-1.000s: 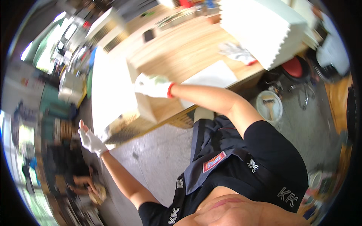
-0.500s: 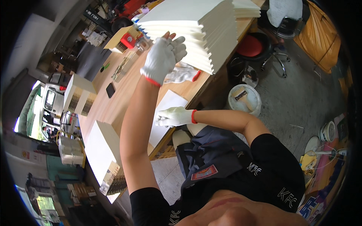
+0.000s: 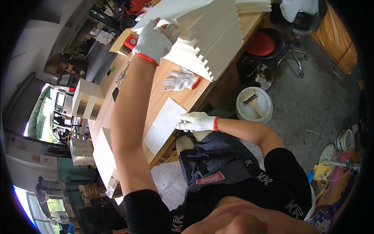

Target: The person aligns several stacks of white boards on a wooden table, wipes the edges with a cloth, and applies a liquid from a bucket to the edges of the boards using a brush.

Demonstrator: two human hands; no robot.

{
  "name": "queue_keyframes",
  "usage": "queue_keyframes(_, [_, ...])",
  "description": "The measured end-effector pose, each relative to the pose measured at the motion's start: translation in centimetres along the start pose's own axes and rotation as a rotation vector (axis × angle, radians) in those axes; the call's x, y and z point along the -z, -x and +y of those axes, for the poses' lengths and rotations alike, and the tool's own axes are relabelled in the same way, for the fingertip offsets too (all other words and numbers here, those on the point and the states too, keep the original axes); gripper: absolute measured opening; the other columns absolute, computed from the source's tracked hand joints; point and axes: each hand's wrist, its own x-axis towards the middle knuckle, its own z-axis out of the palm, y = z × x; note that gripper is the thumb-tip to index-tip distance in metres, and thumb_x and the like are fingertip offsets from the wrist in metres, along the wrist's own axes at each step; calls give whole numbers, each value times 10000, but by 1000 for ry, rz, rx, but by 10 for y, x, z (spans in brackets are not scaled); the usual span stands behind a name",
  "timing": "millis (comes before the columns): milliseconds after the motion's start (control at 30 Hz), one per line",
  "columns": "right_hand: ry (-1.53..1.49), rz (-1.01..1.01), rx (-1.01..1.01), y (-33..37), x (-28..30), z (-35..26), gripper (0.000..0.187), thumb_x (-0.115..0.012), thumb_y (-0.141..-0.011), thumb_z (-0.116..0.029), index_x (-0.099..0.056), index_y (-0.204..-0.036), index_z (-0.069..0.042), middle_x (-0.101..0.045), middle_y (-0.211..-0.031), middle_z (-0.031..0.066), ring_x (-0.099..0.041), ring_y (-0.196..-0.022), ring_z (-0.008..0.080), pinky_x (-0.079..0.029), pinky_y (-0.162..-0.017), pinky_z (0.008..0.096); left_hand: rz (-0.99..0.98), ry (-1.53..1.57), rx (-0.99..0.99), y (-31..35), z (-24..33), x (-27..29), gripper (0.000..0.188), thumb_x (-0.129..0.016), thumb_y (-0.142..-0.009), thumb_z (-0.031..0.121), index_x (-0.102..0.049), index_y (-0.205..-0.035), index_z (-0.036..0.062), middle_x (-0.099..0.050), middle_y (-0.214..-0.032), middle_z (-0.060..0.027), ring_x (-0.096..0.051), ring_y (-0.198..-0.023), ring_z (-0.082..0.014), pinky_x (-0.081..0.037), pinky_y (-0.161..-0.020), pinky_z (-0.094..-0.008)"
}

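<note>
Stack of pale sheets, tall and with a stepped, jagged edge, stood at the far end of the table. The left hand, in a white glove with a red cuff, was at the left side of the stack, its fingers bent and a few bare fingertips showing; whether they gripped any sheets I could not tell. The right hand, gloved likewise, was at the near edge of the table with its fingers curled together. Its fingertips met the right edge of a white sheet lying flat on the table; a grip there could not be made out.

A loose glove with a red cuff lay between the white sheet and the stack. Left of the left forearm were a dark phone, partly hidden by that arm, and a smaller pile beyond it. Another pile stood at the near left corner. To the left of the stack was a red device.

On the floor to the right stood a bucket with a wide brush in it; farther off were a red-seated stool and an orange cover.
</note>
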Motion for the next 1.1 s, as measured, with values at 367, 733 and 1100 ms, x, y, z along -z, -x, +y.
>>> queue_keyframes(367, [-81,-36,-42,17,-6,15,376,-544,-973,-423,-623,-1092,-75,-659,-811,23,-623,-726,110,-501,-690,272,-203,-103,-264,-51,0,-10,331,-387,-991,92,-379,-1287,-57,-524,-1276,-244,-616,-1107,-401,-641,-807,-364])
queue_keyframes(733, [-289,187,112,48,50,-45,257,-532,-1005,-266,-612,-1174,-89,-664,-908,37,-602,-727,70,-513,-636,227,-305,210,28,-30,4,3,584,-546,-920,220,-338,-1360,-104,-487,-1322,-279,-524,-1229,-441,-539,-985,-452])
queue_keyframes(1100, [675,905,277,92,197,-129,414,-533,-962,-295,-524,-1362,-186,-628,-748,30,-581,-634,113,-493,-606,274,-117,42,-61,-5,1,-15,522,-532,-931,219,-369,-1321,-87,-511,-1287,-292,-570,-1192,-399,-575,-930,-383])
